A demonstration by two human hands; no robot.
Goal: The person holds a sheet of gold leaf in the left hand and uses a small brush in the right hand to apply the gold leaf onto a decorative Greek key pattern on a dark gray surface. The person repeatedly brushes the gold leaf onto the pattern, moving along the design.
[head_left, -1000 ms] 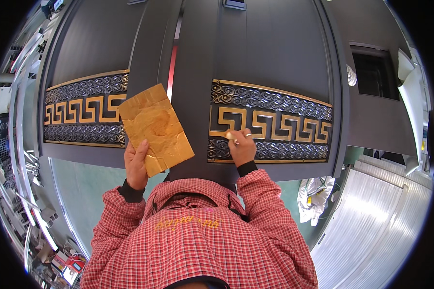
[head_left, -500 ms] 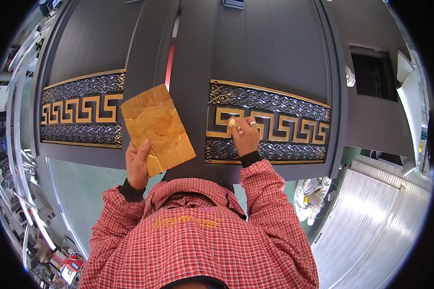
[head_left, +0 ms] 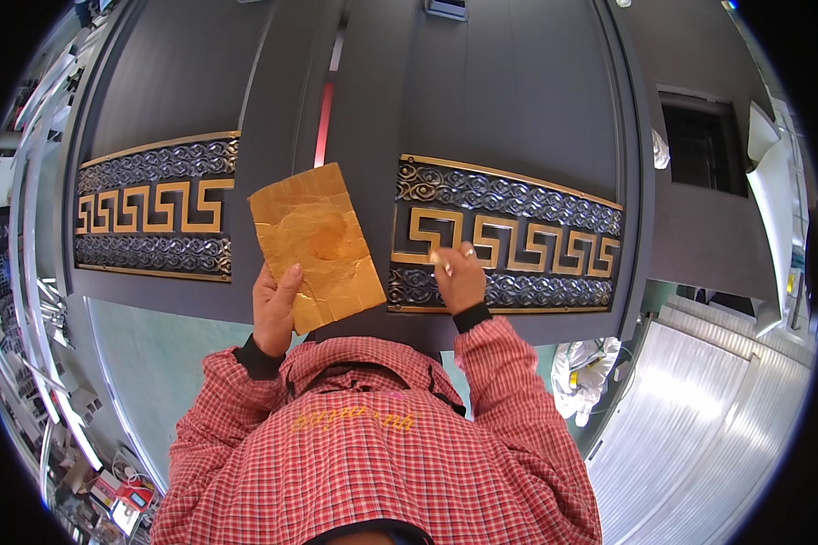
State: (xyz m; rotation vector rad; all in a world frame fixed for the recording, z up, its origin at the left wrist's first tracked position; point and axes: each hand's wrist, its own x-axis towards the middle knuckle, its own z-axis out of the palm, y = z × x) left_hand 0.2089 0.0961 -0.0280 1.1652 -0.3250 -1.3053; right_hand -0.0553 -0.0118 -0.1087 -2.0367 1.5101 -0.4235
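My left hand point(head_left: 274, 307) grips a flat piece of gold-coloured cardboard point(head_left: 311, 245) by its lower left edge, thumb on top. A darker gold smear covers the middle of the sheet. My right hand point(head_left: 462, 280) pinches a small pale wad point(head_left: 440, 258), mostly covered by the fingers. That hand is over the right decorative panel point(head_left: 511, 191), at the lower left part of its raised gold key-pattern band point(head_left: 496, 243). Dark scrollwork strips run above and below this band. Whether the wad touches the surface I cannot tell.
Both panels belong to a dark grey door-like piece point(head_left: 509, 100). A matching panel point(head_left: 154, 207) lies to the left. Beyond the right edge are a bundle in white wrapping point(head_left: 583, 377) and ribbed translucent sheeting point(head_left: 700, 400). Metal lengths point(head_left: 59, 363) and tools line the left.
My right hand has moved nearer to me, from the middle of the key pattern to its lower edge. The cardboard and my left hand have shifted slightly right.
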